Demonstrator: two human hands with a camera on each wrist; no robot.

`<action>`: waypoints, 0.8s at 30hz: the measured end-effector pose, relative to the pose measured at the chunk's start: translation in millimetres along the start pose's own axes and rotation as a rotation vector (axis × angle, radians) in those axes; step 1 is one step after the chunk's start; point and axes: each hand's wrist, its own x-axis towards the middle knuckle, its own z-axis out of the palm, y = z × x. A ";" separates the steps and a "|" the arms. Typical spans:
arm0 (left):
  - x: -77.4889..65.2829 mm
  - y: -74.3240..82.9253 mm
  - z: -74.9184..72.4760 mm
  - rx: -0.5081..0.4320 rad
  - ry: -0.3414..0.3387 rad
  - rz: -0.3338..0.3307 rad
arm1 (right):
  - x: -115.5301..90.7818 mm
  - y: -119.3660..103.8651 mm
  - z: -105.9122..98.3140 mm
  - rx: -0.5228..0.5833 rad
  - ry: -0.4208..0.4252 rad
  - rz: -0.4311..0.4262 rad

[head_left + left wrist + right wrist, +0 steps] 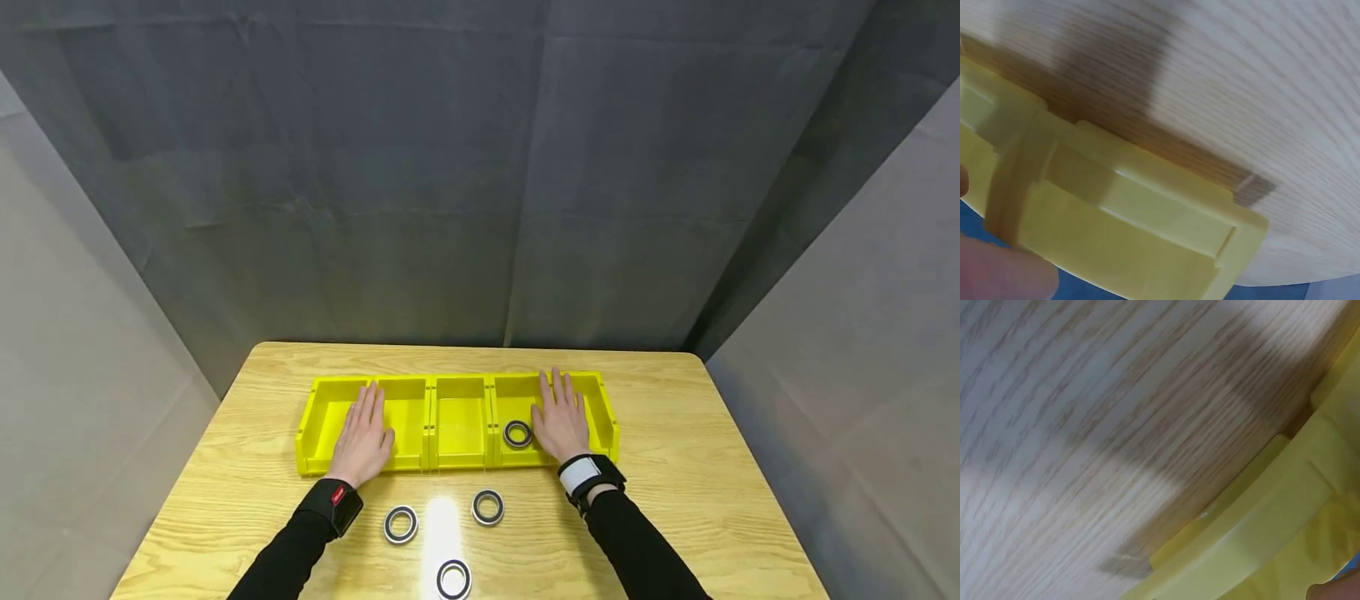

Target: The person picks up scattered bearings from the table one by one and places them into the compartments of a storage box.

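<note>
A row of joined yellow bins (460, 460) stands along the back of the wooden table. Over the divider between the two leftmost compartments lies my left hand (362, 440), its fingers straight and pointing away. My right hand (562, 423) reaches over the two rightmost compartments, fingers spread and extended. In the fourth compartment from the left, a ball bearing (517, 444) lies just left of the right hand. On the table in front are three more bearings: one on the left (401, 538), one on the right (488, 521) and one nearest me (453, 593).
The light wooden table (675, 500) has rounded far corners. A dark grey curtain (412, 208) hangs behind it, with pale panels at the left (90, 350) and right (862, 350). Both wrists wear black straps.
</note>
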 end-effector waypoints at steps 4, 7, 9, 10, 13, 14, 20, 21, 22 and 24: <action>-3.4 6.8 -0.6 -0.001 0.011 0.039 | 1.5 4.1 1.3 -0.011 -0.032 0.025; -4.7 14.3 -2.9 0.004 0.025 0.060 | 1.1 4.1 2.6 0.003 -0.035 0.025; -5.1 20.8 -4.8 0.002 0.032 0.070 | 1.0 3.2 3.8 0.007 -0.025 0.018; -5.2 24.8 -5.7 -0.002 0.037 0.077 | 0.7 3.1 4.4 0.008 -0.022 0.016; -5.3 38.2 -6.6 -0.007 0.044 0.112 | -0.3 2.9 5.8 0.004 -0.018 0.014; -5.4 43.3 -6.9 -0.010 0.044 0.128 | -0.6 3.1 6.3 0.003 -0.011 0.013; -10.4 73.2 -5.5 -0.035 0.019 0.229 | -0.1 4.5 8.5 -0.001 0.010 0.015; -12.3 77.7 -5.0 -0.031 0.007 0.244 | 0.2 4.5 8.8 -0.002 0.011 0.016; -14.4 81.9 -4.1 -0.027 -0.004 0.260 | 0.5 4.5 8.9 0.000 0.011 0.018; -19.0 89.7 -2.3 -0.013 -0.030 0.287 | 1.2 4.5 9.1 0.004 0.011 0.019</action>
